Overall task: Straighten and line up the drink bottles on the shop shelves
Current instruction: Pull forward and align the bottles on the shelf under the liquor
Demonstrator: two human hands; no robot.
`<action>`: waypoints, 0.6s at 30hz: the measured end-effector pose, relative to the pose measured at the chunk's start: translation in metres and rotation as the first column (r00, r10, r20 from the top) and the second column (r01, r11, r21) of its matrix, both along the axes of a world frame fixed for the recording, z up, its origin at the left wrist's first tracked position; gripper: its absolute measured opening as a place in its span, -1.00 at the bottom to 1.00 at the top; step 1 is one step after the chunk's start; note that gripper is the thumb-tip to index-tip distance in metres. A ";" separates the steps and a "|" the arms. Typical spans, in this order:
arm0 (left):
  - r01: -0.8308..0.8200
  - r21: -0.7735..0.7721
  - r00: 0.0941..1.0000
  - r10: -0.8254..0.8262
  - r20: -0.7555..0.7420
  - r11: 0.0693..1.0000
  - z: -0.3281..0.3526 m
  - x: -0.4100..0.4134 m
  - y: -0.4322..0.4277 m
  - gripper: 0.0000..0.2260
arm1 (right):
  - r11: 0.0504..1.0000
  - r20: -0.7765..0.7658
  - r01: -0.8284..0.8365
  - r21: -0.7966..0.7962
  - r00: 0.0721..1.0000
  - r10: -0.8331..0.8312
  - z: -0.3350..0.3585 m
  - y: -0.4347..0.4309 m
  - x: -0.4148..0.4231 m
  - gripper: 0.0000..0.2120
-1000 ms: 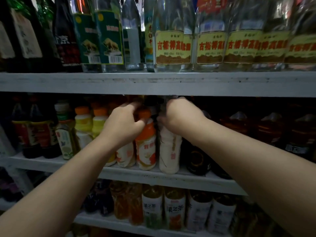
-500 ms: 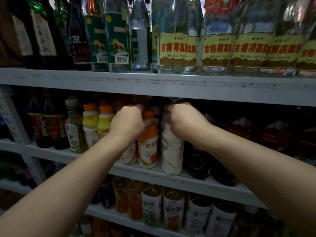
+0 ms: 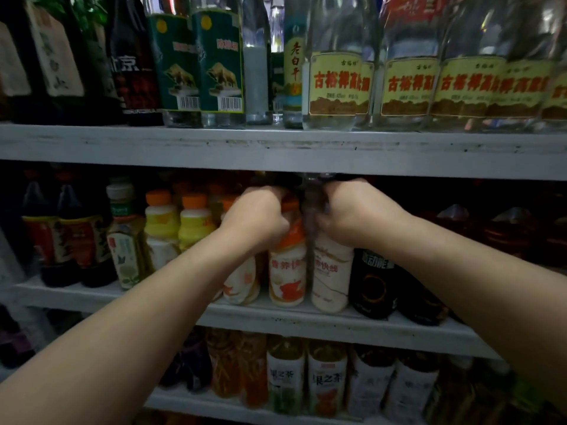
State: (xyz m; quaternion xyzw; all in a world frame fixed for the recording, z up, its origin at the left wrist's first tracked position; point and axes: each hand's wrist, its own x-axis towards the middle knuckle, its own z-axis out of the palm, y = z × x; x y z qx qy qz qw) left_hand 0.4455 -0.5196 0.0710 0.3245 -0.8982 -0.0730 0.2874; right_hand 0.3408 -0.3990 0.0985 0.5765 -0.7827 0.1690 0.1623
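Observation:
On the middle shelf (image 3: 276,320) my left hand (image 3: 256,220) grips the neck of an orange-capped milk drink bottle (image 3: 287,271) with an orange and white label. Right beside it my right hand (image 3: 352,216) grips the top of a cream-white bottle (image 3: 331,277). Both bottles stand upright at the shelf's front edge, side by side and nearly touching. Another orange-label bottle (image 3: 242,283) stands partly hidden behind my left wrist. Both bottle caps are hidden by my fingers.
Yellow bottles with orange caps (image 3: 178,228) and dark sauce bottles (image 3: 76,237) stand to the left, black bottles (image 3: 372,280) to the right. The upper shelf edge (image 3: 276,148) hangs just above my hands and carries clear glass liquor bottles (image 3: 337,81). Tea bottles (image 3: 306,381) fill the shelf below.
Both hands stay on the same two bottle tops, and the view has shifted slightly. The two bottles stand a little closer together and straighter than a second ago.

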 end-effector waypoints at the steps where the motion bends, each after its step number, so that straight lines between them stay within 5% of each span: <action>1: 0.039 -0.003 0.999 -0.039 0.012 0.999 0.002 0.000 -0.001 -0.65 | 0.999 0.015 0.042 -0.019 0.999 -0.042 0.000 -0.005 0.001 -0.85; 6: 0.191 -0.017 0.979 -0.189 0.080 0.981 0.001 0.000 -0.007 -0.70 | 0.956 0.052 0.293 -0.008 0.955 -0.292 -0.011 -0.022 -0.003 -0.83; 10: 0.251 0.024 0.962 -0.252 0.105 0.968 0.004 0.003 -0.017 -0.65 | 0.964 -0.037 0.244 -0.106 0.968 -0.250 -0.016 -0.019 0.002 -0.83; 18: 0.302 -0.029 0.950 -0.298 0.093 0.953 0.003 0.015 -0.020 -0.64 | 0.976 0.026 0.214 0.033 0.976 -0.215 -0.009 -0.023 -0.003 -0.76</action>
